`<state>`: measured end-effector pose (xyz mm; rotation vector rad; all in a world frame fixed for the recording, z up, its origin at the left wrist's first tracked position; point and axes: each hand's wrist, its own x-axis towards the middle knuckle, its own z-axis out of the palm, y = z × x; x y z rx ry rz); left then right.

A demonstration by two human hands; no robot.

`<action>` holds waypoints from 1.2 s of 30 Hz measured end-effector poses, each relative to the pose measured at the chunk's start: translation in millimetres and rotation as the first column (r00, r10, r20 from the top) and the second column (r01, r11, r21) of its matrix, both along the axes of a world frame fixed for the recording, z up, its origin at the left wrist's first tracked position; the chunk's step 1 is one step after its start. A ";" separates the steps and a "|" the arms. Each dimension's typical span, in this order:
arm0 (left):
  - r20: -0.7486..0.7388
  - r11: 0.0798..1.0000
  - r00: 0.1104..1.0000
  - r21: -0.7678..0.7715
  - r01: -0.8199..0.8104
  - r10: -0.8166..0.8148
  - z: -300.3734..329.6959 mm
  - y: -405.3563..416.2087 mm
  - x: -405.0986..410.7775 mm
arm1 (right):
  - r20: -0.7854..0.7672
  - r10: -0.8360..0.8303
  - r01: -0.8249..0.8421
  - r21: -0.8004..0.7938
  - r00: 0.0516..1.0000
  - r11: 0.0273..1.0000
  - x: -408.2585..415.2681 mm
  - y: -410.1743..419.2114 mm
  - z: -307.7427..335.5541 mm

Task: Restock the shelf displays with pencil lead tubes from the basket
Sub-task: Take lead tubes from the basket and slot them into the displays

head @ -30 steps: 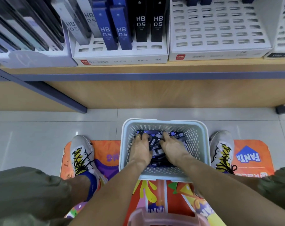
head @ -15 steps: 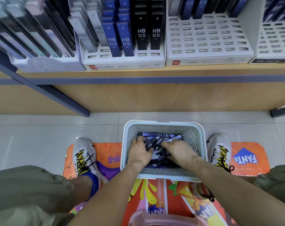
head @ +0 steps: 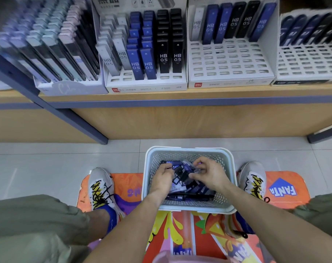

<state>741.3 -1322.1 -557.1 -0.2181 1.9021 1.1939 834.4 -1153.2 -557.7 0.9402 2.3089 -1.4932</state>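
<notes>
A pale grey perforated plastic basket (head: 188,151) stands on a bright orange printed floor mat (head: 286,188), between two white sneakers with yellow and black lacing (head: 100,186). Its far rim lies just short of the mat's far edge; beyond that a strip of bare light grey floor tile (head: 47,164) runs to the base of the shelving.

Both hands are inside the basket, below its rim. The left hand (head: 161,179) has its fingers curled down onto a heap of dark blue and black pencil lead tubes (head: 188,186) that fills the basket floor; whether it actually grips a tube cannot be told. The right hand (head: 208,173) holds its fingers curled, with thumb and fingertips pinching tubes at the top of the heap. The two hands are close together near the basket's centre, with clearance to the side walls.

Above, on the wooden shelf with a blue edge strip (head: 180,101), stands a row of white slotted display trays. The centre-left tray (head: 146,86) is nearly full of grey, blue and black tubes marked HB 0.5, with only its front row of slots open. The centre-right tray (head: 229,61) holds a single back row of tubes; most of its slots are open. The far-right tray (head: 309,61) is likewise open toward its front edge.
</notes>
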 end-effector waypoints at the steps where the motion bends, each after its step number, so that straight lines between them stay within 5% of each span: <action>1: 0.016 0.998 0.998 0.001 0.067 -0.067 1.7 0.0 0.5 | -0.008 -0.047 0.046 -0.052 0.999 0.998 -0.4 0.5 0.4; 6: -0.045 0.874 0.875 -0.086 0.477 -0.482 9.1 2.1 9.9 | -0.026 -0.180 0.168 -0.253 0.983 0.953 -1.5 -0.7 6.1; 10: -0.114 0.804 0.797 -0.119 0.582 -0.593 6.8 5.4 8.8 | 0.007 -0.230 0.213 -0.403 0.973 0.890 -3.5 -0.9 13.6; 20: 0.041 0.921 0.923 0.104 0.376 -0.382 -7.0 12.7 10.1 | 0.097 -0.229 0.228 -0.714 0.969 0.662 -9.3 0.9 19.4; 28: 0.179 0.966 0.973 0.238 0.103 -0.148 -9.7 6.1 4.8 | 0.151 -0.134 0.201 -0.660 0.979 0.724 -7.7 7.4 22.7; 36: 0.139 0.951 0.979 0.292 0.103 -0.149 10.8 5.0 6.0 | 0.103 -0.086 0.131 -0.600 0.991 0.789 -8.6 2.9 49.5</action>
